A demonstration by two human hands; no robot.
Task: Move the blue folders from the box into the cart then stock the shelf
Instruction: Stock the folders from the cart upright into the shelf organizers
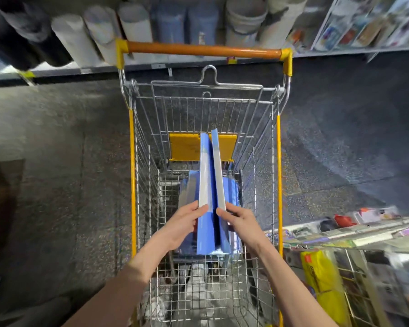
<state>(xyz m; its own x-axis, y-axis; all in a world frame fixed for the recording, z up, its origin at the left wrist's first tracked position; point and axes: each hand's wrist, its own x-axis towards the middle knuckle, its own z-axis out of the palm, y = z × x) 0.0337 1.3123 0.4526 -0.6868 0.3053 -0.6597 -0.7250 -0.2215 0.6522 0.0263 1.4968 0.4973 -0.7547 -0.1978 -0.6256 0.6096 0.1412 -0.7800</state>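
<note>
Left hand (pixel 180 226) and right hand (pixel 240 224) each seemingly pinch one upright blue folder (pixel 204 180) in their fingers (pixel 196 208) above the cart (pixel 278 161).

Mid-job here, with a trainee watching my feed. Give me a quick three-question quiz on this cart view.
1. True or false: the shopping cart holds nothing.
2. Its handle bar is: A) orange B) green C) black.
3. How many upright blue folders do the left hand and right hand hold?
Key: 1 false, stacked blue folders lie inside; 2 A; 3 two.
</note>
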